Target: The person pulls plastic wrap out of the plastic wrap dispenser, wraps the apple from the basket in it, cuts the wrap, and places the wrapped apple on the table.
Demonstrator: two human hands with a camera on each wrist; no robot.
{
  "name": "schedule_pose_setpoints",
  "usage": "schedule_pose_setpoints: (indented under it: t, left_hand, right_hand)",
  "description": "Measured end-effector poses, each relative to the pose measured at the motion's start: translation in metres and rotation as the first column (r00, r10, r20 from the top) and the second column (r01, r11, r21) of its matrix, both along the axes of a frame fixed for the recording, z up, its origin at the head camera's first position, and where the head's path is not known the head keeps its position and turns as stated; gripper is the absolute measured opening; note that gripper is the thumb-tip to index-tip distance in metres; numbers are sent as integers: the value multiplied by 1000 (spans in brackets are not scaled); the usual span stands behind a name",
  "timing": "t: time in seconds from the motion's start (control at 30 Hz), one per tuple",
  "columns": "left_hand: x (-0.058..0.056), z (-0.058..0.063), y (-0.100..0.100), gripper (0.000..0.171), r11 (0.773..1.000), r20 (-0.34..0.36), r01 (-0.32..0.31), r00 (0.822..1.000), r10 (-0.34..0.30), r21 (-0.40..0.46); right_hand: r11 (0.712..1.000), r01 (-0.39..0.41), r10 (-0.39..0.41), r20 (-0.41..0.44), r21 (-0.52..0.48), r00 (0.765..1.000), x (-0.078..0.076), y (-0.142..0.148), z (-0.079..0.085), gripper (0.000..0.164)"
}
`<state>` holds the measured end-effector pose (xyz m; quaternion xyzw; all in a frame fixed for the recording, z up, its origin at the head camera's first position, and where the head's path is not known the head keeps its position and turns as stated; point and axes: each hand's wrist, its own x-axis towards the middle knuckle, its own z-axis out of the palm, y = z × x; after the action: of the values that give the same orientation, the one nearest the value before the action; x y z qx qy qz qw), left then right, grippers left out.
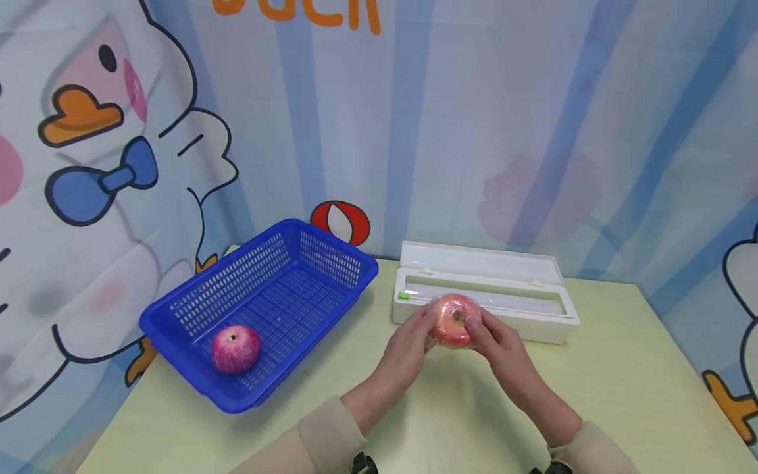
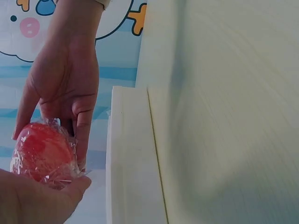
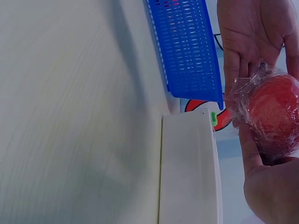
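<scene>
From where I sit, both hands are on one apple [image 1: 453, 316] — red, wrapped in clear film [image 3: 247, 91] — held up above the pale surface [image 1: 639, 368]. My left hand [image 1: 405, 349] grips one side, and my right hand [image 1: 509, 355] grips the other, thumb on top near the stem hollow. The right wrist view shows me the film bunched and creased at one side.

Behind the apple I see a white box [image 1: 553, 330], its lid [image 1: 480, 255] raised at the back and a green tab [image 1: 404, 295] at its left end. Off to the left sits a blue basket [image 1: 237, 289] — a second apple [image 1: 235, 349] lies inside, toward the near end.
</scene>
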<state>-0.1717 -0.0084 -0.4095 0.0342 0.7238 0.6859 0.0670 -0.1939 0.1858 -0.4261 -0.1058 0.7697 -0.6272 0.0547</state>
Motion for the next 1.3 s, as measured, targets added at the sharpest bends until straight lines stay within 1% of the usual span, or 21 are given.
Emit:
schedule_pose_setpoints:
  t: [0.13,0.27,0.37,0.43,0.57,0.67,0.73,0.8,0.87,0.93,0.97,1.03,1.07,1.13,1.2,1.23,1.3]
  left_hand:
    - [-4,-2,-5,59,995,10,39,999,-40,93]
    - [-8,-5,-10,60,988,41,78,996,-84,135]
    - [-11,-7,-12,62,984,57,100,992,-110,150]
    - [-13,-9,-13,63,985,67,98,992,-108,140]
    - [-15,-10,-13,67,992,84,68,993,-77,108]
    - [-16,-11,-13,68,992,95,45,994,-57,119]
    - [-18,-11,-14,67,990,100,37,994,-50,133]
    - [-19,-11,-15,65,990,103,34,993,-49,139]
    - [-21,-9,-16,63,990,110,40,992,-56,138]
    - [-22,-7,-18,62,990,116,46,991,-62,135]
    - [-23,-6,-18,62,989,120,47,991,-63,137]
    - [-24,-6,-18,60,986,131,48,989,-69,161]
    - [-24,-6,-18,60,983,134,49,988,-73,176]
    - [-24,-7,-18,61,975,146,54,985,-87,213]
    - [-24,-8,-16,61,967,154,57,983,-98,247]
    - [-23,-8,-15,62,963,156,54,983,-98,262]
    - [-22,-6,-12,66,953,165,28,983,-81,301]
  right_hand:
    - [1000,-7,7,1,-3,1000,1,0,0,54]
    - [1000,-10,10,11,-1,1000,2,1,-2,54]
    - [1000,-18,18,19,6,1000,3,3,-1,56]
    - [999,-24,24,23,22,999,2,4,-2,56]
    - [997,-31,30,20,77,999,1,5,-3,54]
    - [991,-44,44,5,123,999,0,6,-2,54]
    - [983,-51,56,-26,175,998,0,9,2,57]
    - [973,-65,88,-97,223,991,-2,11,6,63]
    - [955,-77,137,-196,287,971,-4,14,12,74]
    - [933,-77,190,-299,353,935,-7,16,16,87]
    - [922,-80,219,-339,379,915,-8,16,17,92]
    - [902,-69,255,-398,426,881,-11,16,19,97]
    - [896,-56,260,-417,441,871,-12,15,19,99]
    - [893,-35,260,-452,449,853,-14,13,17,99]
    - [899,-10,245,-485,437,839,-15,12,14,97]
    - [902,5,235,-501,431,833,-15,11,13,96]
    - [908,37,211,-532,418,820,-15,10,10,95]
